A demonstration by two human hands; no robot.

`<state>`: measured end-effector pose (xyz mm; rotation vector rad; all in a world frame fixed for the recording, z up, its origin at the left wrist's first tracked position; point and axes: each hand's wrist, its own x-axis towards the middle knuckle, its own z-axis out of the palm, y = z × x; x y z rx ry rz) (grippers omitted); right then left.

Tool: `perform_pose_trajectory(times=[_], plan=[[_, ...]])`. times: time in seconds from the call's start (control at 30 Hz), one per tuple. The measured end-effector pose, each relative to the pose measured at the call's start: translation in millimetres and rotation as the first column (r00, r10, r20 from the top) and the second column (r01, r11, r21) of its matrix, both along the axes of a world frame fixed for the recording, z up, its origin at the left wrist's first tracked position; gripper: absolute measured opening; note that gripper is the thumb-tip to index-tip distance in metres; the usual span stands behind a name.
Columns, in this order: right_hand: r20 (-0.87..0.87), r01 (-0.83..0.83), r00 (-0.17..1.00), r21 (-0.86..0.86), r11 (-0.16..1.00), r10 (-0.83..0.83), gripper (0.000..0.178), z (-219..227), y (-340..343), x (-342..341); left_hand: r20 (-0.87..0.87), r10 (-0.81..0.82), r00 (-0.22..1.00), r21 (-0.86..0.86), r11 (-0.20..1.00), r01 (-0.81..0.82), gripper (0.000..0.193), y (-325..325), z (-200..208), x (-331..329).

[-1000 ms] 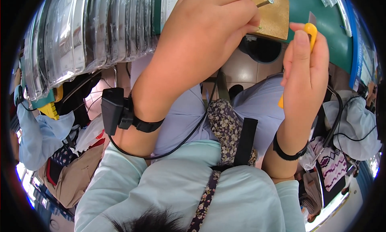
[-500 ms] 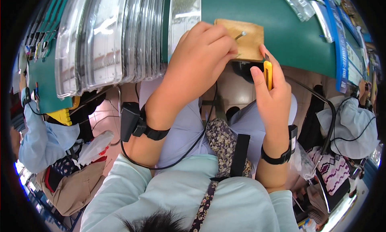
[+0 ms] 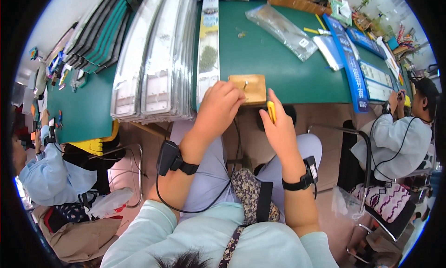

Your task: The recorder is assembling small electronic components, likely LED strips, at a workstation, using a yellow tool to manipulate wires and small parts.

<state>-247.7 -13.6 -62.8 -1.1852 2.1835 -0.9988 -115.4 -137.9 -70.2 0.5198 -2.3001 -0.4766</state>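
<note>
A small square wooden block point(image 3: 256, 95) lies at the near edge of the green table, with a metal pin point(image 3: 245, 85) standing up from it. My left hand point(image 3: 216, 107) rests at the block's left side, its fingers pinched together near the pin. Whatever may be between those fingertips is hidden or too small to make out. Just right of the block, my right hand point(image 3: 281, 131) is closed round a yellow utility knife point(image 3: 272, 112), held upright between thumb and fingers.
Left of my hands stand rows of long, clear-wrapped packages point(image 3: 153, 77), beside a narrow printed strip point(image 3: 209, 49). A clear plastic bag point(image 3: 281, 31) and a long blue box point(image 3: 348, 63) lie to the right. Other people sit at both sides. A wooden organiser point(image 3: 297, 1) is at the back.
The view has tilted up, showing more of the table's far side. Both hands stay by the block, the left still pinched and the right still holding the utility knife.
</note>
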Motion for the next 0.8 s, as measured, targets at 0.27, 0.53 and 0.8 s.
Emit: perform_pose_trajectory(times=[0.27,0.53,0.8], plan=[[-0.036,0.206,0.971,-0.365,0.908,-0.235,0.045,-0.8,39.3,9.6,0.020,0.037,0.999,-0.011,0.999,-0.037,0.005,27.4,20.1,6.6],[0.508,0.130,0.853,-0.425,0.896,0.117,0.023,108.2,103.9,47.3,-0.366,-0.245,0.898,-0.297,0.945,0.137,0.023,101.7,95.3,33.2],[0.321,-0.073,0.895,-0.581,0.810,0.310,0.017,135.4,150.5,65.1,-0.368,-0.372,0.852,-0.490,0.857,0.162,0.023,141.4,117.1,53.6]])
